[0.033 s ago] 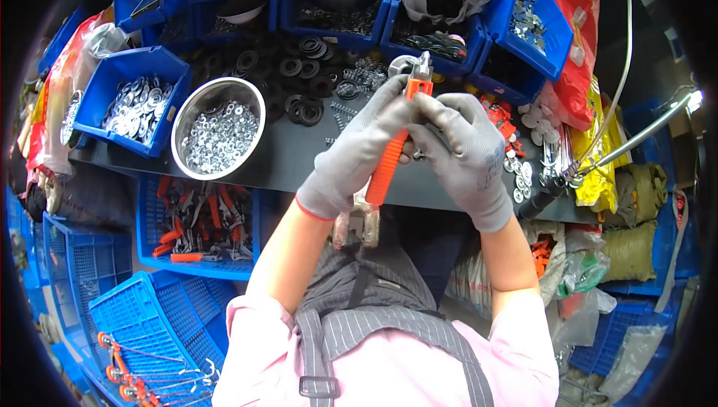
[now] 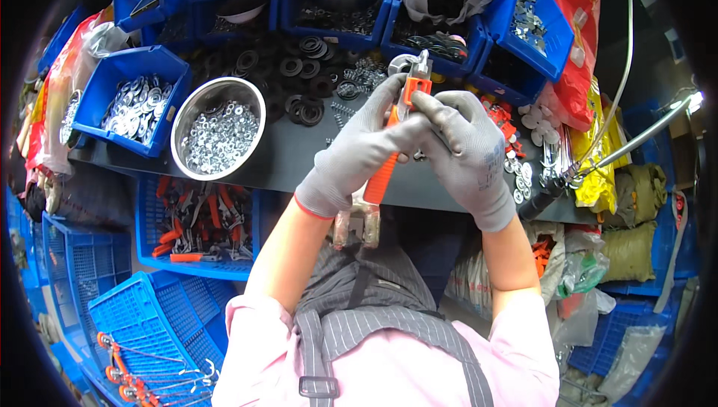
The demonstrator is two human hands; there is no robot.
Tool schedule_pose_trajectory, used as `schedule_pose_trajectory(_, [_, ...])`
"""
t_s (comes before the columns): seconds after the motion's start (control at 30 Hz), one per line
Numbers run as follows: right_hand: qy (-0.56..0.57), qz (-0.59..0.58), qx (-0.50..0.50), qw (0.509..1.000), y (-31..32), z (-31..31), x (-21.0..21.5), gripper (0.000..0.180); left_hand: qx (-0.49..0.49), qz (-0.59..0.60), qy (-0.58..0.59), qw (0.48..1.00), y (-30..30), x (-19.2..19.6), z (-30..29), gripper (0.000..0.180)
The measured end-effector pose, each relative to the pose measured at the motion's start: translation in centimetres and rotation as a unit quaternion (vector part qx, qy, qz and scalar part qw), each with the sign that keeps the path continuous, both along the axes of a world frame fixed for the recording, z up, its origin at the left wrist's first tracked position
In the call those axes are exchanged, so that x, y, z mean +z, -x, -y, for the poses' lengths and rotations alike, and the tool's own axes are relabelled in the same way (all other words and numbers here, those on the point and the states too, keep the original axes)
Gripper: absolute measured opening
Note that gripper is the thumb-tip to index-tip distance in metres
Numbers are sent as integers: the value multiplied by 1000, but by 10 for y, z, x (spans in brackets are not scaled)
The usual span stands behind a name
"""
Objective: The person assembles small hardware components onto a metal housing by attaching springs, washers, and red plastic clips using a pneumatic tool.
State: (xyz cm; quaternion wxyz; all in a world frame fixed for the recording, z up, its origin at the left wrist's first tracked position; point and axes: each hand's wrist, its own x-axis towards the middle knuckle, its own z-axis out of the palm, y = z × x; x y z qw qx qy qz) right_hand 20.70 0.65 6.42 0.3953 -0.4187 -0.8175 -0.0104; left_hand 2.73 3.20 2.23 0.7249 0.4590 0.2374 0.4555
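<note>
An orange-handled metal clamp tool (image 2: pixel 389 156) is held upright above the middle of the dark desk (image 2: pixel 284 156), gripped by both grey knit-gloved hands. The left hand (image 2: pixel 359 153) is closed around the orange handle from the nine o'clock side, fingers curled tight over it. The right hand (image 2: pixel 464 149) is closed on the upper part of the same tool from the three o'clock side, its fingertips (image 2: pixel 426 100) pressed against the orange top just below the metal head. The tool's transparent lower end (image 2: pixel 357 224) hangs below the left wrist, over the desk's near edge.

At nine o'clock from the hands, a round steel bowl of silver washers (image 2: pixel 217 127) stands on the desk. Further toward nine o'clock, a blue plastic bin of larger silver washers (image 2: pixel 134 100) is seen. At twelve o'clock, black rubber rings (image 2: pixel 303 78) are scattered on the desk, with blue bins (image 2: pixel 523 26) behind them. At three o'clock, small silver washers (image 2: pixel 523 175) lie near the desk edge. At eight o'clock, below the desk, a blue crate of orange-handled tools (image 2: pixel 198 220) is seen.
</note>
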Motion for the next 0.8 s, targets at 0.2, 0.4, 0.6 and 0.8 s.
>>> schedule_pose_trajectory(0.2, [180, -70, -66, 979, -30, -24, -46, 26, 39, 11, 28, 999, 23, -23, -5, 63])
schedule_pose_trajectory(0.4, [340, 179, -342, 857, -63, -32, -156, 63, -7, 127, 92, 988, 36, -35, -1, 61])
schedule_pose_trajectory(0.6, [423, 186, -219, 859, -83, -35, -140, 48, -47, 127, 73, 988, 26, -30, 11, 88])
schedule_pose_trajectory(0.8, [391, -449, 3, 803, -53, 7, -31, 17, -81, 94, 82, 989, 14, -37, 22, 98])
